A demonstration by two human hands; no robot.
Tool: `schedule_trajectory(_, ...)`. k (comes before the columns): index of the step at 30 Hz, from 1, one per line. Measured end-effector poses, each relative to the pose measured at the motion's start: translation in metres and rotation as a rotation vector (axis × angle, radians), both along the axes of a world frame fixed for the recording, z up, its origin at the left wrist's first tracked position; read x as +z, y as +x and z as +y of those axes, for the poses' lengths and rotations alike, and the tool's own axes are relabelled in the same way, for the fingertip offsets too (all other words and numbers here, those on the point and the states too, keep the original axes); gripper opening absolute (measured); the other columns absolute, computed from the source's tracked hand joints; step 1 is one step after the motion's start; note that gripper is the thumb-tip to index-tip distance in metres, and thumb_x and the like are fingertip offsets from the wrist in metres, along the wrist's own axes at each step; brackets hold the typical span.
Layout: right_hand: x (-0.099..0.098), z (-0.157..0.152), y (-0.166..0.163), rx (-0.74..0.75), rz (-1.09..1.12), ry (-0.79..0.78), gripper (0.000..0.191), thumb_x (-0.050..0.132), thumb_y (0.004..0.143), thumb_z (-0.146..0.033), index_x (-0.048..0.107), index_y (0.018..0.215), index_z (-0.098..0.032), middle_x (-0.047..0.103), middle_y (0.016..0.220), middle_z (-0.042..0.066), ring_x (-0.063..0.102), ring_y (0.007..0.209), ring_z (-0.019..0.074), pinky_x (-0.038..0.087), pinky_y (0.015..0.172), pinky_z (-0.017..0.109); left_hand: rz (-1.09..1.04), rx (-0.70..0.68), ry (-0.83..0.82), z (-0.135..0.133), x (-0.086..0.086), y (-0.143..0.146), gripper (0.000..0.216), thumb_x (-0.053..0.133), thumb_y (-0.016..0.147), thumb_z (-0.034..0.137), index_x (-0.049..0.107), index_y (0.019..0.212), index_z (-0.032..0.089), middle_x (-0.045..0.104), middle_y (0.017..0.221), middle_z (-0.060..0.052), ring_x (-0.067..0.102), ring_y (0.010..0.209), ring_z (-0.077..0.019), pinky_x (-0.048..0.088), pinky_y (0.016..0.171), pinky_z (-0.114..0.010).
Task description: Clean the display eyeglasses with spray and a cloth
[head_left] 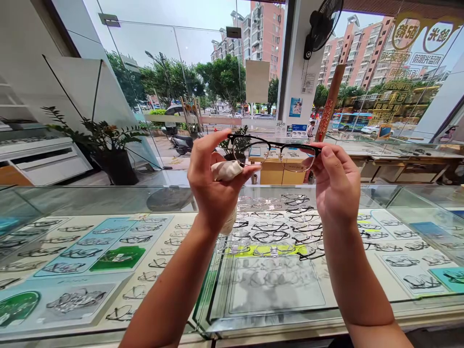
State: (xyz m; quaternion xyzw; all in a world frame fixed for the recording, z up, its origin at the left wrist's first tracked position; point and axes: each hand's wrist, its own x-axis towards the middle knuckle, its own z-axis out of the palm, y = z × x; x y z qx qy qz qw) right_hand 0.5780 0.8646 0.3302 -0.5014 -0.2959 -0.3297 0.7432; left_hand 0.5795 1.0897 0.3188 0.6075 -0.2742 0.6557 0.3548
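A pair of eyeglasses (pixel 274 144) with a black upper rim is held up in front of me, above the glass display counter. My left hand (pixel 213 179) grips its left end between finger and thumb. That same hand also has a whitish cloth (pixel 227 170) bunched in its palm, part of it hanging below behind the wrist. At the other end, my right hand (pixel 337 179) pinches the frame near the hinge with closed fingers. Both lenses look clear, and the street shows through them.
Below my arms, a glass display counter (pixel 275 314) holds many rows of spectacle frames (pixel 270 236). Another counter (pixel 275 170) stands beyond, near the windows. A potted plant (pixel 116 159) is at the left. A black fan (pixel 321 29) hangs on the pillar.
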Motion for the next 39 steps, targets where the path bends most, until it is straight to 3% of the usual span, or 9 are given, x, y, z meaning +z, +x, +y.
schedule_trajectory(7, -0.001, -0.001, 0.002, -0.003, 0.088, -0.04, 0.021, 0.072, 0.097, -0.047, 0.075, 0.108, -0.029, 0.08, 0.114, 0.004, 0.07, 0.082, 0.0157, 0.058, 0.079, 0.033, 0.019, -0.039, -0.033, -0.004, 0.0, -0.001, 0.071, 0.096, 0.079, 0.057, 0.069, 0.138, 0.029, 0.068, 0.13, -0.009, 0.069, 0.113, -0.0272, 0.058, 0.072, -0.032)
schedule_trajectory(13, -0.003, -0.003, 0.008, -0.074, 0.03, -0.094, 0.022, 0.068, 0.1, -0.047, 0.074, 0.109, -0.028, 0.079, 0.114, 0.005, 0.072, 0.085, 0.0175, 0.059, 0.081, 0.036, 0.064, -0.164, -0.089, -0.008, 0.001, -0.005, 0.07, 0.101, 0.074, 0.052, 0.072, 0.134, 0.031, 0.068, 0.129, -0.008, 0.069, 0.108, -0.0261, 0.059, 0.073, -0.032)
schedule_trajectory(20, -0.003, -0.004, 0.008, -0.109, 0.015, -0.082, 0.022, 0.07, 0.099, -0.047, 0.075, 0.106, -0.027, 0.08, 0.11, 0.006, 0.074, 0.091, 0.0195, 0.06, 0.085, 0.038, 0.099, -0.21, -0.131, -0.01, 0.001, -0.004, 0.071, 0.104, 0.069, 0.053, 0.072, 0.128, 0.03, 0.067, 0.13, -0.008, 0.068, 0.123, -0.0309, 0.06, 0.072, -0.03)
schedule_trajectory(23, -0.003, -0.004, 0.009, -0.097, 0.01, -0.059, 0.021, 0.073, 0.098, -0.046, 0.076, 0.104, -0.026, 0.08, 0.107, 0.005, 0.074, 0.091, 0.0195, 0.06, 0.086, 0.038, 0.116, -0.289, -0.134, -0.011, 0.002, -0.007, 0.069, 0.105, 0.069, 0.049, 0.072, 0.127, 0.031, 0.071, 0.122, -0.006, 0.071, 0.117, -0.0267, 0.06, 0.071, -0.028)
schedule_trajectory(30, -0.005, -0.001, 0.012, -0.109, 0.009, -0.083, 0.021, 0.071, 0.099, -0.046, 0.074, 0.1, -0.026, 0.078, 0.098, 0.002, 0.075, 0.09, 0.0188, 0.061, 0.089, 0.037, 0.391, -0.49, -0.271, -0.019, 0.006, -0.027, 0.069, 0.105, 0.068, 0.048, 0.067, 0.123, 0.029, 0.075, 0.113, -0.004, 0.077, 0.105, -0.0234, 0.062, 0.077, -0.028)
schedule_trajectory(35, -0.005, 0.0, 0.013, -0.067, 0.028, -0.049, 0.021, 0.075, 0.095, -0.047, 0.074, 0.096, -0.026, 0.078, 0.095, 0.001, 0.076, 0.09, 0.0185, 0.063, 0.089, 0.036, 0.437, -0.539, -0.321, -0.02, 0.006, -0.027, 0.07, 0.104, 0.069, 0.048, 0.063, 0.122, 0.029, 0.077, 0.111, -0.005, 0.078, 0.101, -0.0227, 0.063, 0.082, -0.03)
schedule_trajectory(39, -0.004, -0.001, 0.012, -0.078, 0.029, -0.042, 0.019, 0.069, 0.097, -0.045, 0.074, 0.102, -0.027, 0.078, 0.104, 0.003, 0.077, 0.092, 0.0192, 0.063, 0.084, 0.036, 0.447, -0.563, -0.316, -0.019, 0.005, -0.022, 0.07, 0.103, 0.07, 0.048, 0.062, 0.123, 0.029, 0.077, 0.115, -0.006, 0.077, 0.101, -0.0229, 0.062, 0.082, -0.03)
